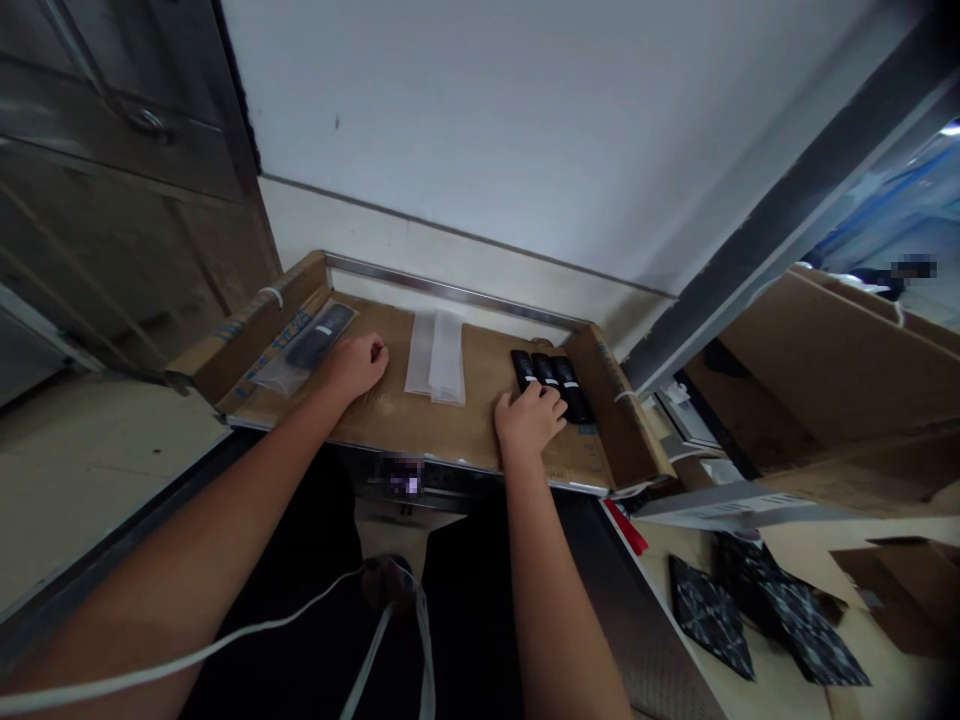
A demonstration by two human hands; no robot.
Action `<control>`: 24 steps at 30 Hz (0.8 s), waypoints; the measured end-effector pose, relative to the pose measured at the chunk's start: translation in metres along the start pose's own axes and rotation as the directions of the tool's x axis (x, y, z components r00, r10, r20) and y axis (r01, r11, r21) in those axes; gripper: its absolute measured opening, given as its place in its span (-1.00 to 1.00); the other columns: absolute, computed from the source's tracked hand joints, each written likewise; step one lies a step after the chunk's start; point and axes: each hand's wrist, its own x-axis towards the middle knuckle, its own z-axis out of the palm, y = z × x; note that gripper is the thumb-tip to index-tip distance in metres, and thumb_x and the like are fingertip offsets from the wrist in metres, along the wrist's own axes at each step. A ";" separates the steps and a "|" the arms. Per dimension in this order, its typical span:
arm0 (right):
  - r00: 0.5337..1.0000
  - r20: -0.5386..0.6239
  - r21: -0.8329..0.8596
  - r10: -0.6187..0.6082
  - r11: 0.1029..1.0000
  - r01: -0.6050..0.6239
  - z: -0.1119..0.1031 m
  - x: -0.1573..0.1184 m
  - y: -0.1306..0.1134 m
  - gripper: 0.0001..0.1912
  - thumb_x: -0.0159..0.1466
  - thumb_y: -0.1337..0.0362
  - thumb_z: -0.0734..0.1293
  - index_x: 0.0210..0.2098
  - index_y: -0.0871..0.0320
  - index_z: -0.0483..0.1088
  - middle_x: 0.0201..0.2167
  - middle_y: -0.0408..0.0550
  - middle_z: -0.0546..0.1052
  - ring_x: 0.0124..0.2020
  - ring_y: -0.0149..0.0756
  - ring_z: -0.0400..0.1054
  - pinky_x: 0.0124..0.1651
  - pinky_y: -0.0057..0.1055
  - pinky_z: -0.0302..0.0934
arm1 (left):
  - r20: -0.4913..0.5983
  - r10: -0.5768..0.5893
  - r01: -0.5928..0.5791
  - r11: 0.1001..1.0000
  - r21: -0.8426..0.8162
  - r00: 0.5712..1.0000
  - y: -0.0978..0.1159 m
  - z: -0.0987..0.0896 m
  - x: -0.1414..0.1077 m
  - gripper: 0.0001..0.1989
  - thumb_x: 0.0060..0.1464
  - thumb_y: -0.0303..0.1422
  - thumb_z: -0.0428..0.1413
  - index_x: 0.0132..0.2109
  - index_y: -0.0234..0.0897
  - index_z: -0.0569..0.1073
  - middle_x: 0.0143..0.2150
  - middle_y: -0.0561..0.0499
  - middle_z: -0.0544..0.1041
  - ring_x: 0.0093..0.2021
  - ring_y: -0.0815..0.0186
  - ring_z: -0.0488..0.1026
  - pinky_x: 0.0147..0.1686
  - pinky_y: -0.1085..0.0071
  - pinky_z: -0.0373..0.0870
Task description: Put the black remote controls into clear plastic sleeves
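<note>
Three black handheld devices [574, 388] with small white labels lie side by side on the right of a cardboard-lined tray [390, 425]. My right hand [531, 418] rests at the leftmost ones, fingers bent over their near ends; what it grips is hidden. My left hand [360, 367] is curled above the cardboard, beside a black device in a clear plastic bag [316, 338] at the left; whether its fingers hold anything is too small to tell. Between my hands lie translucent plastic sleeves [448, 358], partly overlapping.
Cardboard walls [619, 405] edge the tray, and a white panel [450, 120] rises behind it. Large open cardboard boxes [840, 370] stand at the right. Dark patterned packages [709, 610] lie on the floor. White cords [262, 628] hang near my lap.
</note>
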 end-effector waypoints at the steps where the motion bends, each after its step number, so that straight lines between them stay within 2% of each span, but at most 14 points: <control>1: 1.000 -0.003 -0.004 0.005 1.000 -0.005 0.002 0.001 0.001 -0.63 0.21 0.24 0.27 -0.02 0.27 0.38 0.02 0.30 0.36 0.03 0.16 0.20 -0.01 0.04 0.15 | -0.031 0.046 -0.048 0.998 -0.044 0.998 0.003 -0.001 -0.001 -0.82 0.20 -0.25 0.03 -0.23 -0.24 0.46 -0.27 -0.08 0.57 -0.26 0.20 0.47 -0.27 0.32 0.31; 4: 0.999 0.000 -0.014 0.038 0.999 -0.038 0.004 0.003 0.001 -0.61 0.23 0.22 0.26 0.01 0.27 0.37 0.00 0.32 0.38 0.03 0.18 0.21 -0.03 0.05 0.16 | -0.103 0.263 -0.276 0.951 -0.141 0.959 0.018 -0.001 -0.011 -0.79 0.21 -0.23 0.04 -0.14 -0.26 0.44 -0.18 -0.08 0.53 -0.16 0.20 0.46 -0.14 0.30 0.36; 6: 0.999 0.009 -0.017 0.047 0.999 -0.046 0.005 0.005 0.001 -0.61 0.24 0.21 0.25 0.01 0.27 0.37 -0.01 0.31 0.39 0.03 0.19 0.22 -0.05 0.04 0.18 | -0.079 0.403 -0.411 0.897 -0.165 0.912 0.032 0.001 -0.019 -0.76 0.18 -0.24 0.08 -0.07 -0.27 0.43 -0.10 -0.11 0.49 -0.09 0.17 0.45 -0.08 0.27 0.38; 8: 0.999 0.022 -0.008 0.039 0.999 -0.039 0.005 0.007 0.002 -0.62 0.24 0.22 0.25 0.01 0.26 0.37 0.00 0.30 0.40 0.02 0.19 0.24 -0.05 0.00 0.19 | -0.042 0.484 -0.482 0.855 -0.189 0.874 0.044 0.007 -0.025 -0.72 0.15 -0.29 0.10 0.00 -0.27 0.42 -0.03 -0.13 0.46 -0.04 0.14 0.44 -0.03 0.24 0.39; 12: 0.997 0.067 0.021 0.031 0.999 -0.032 0.005 0.009 0.002 -0.61 0.24 0.22 0.27 0.00 0.30 0.37 -0.07 0.31 0.45 -0.03 0.13 0.32 -0.02 -0.06 0.20 | -0.029 0.515 -0.507 0.830 -0.231 0.856 0.055 0.021 -0.028 -0.70 0.13 -0.36 0.11 0.03 -0.27 0.41 0.00 -0.12 0.43 -0.02 0.15 0.43 0.01 0.22 0.39; 16: 0.995 0.103 0.024 0.015 1.000 -0.018 0.007 0.011 -0.004 -0.59 0.27 0.15 0.26 -0.01 0.34 0.37 -0.08 0.37 0.44 -0.03 0.13 0.36 -0.02 -0.07 0.23 | -0.022 0.539 -0.531 0.820 -0.211 0.842 0.059 0.031 -0.025 -0.82 0.13 -0.38 0.11 -0.10 -0.25 0.46 -0.11 -0.07 0.45 -0.08 0.18 0.42 -0.03 0.23 0.38; 20: 0.979 0.200 0.110 0.034 0.992 -0.057 0.008 0.018 -0.006 -0.47 0.21 0.06 0.32 0.05 0.30 0.36 -0.06 0.33 0.47 -0.05 0.10 0.41 -0.03 -0.09 0.28 | -0.052 0.538 -0.539 0.830 -0.145 0.842 0.067 0.033 -0.027 -0.89 0.18 -0.42 0.06 -0.18 -0.25 0.48 -0.18 -0.06 0.46 -0.13 0.20 0.40 -0.07 0.25 0.36; 24: 0.957 0.279 0.150 0.082 0.980 -0.128 0.005 0.025 -0.002 -0.45 0.12 -0.02 0.36 -0.04 0.26 0.45 -0.10 0.30 0.51 -0.07 0.11 0.45 -0.03 -0.08 0.31 | -0.068 0.566 -0.570 0.818 -0.083 0.822 0.073 0.030 -0.030 -0.84 0.25 -0.39 0.00 -0.23 -0.25 0.48 -0.23 -0.06 0.45 -0.18 0.22 0.39 -0.12 0.27 0.35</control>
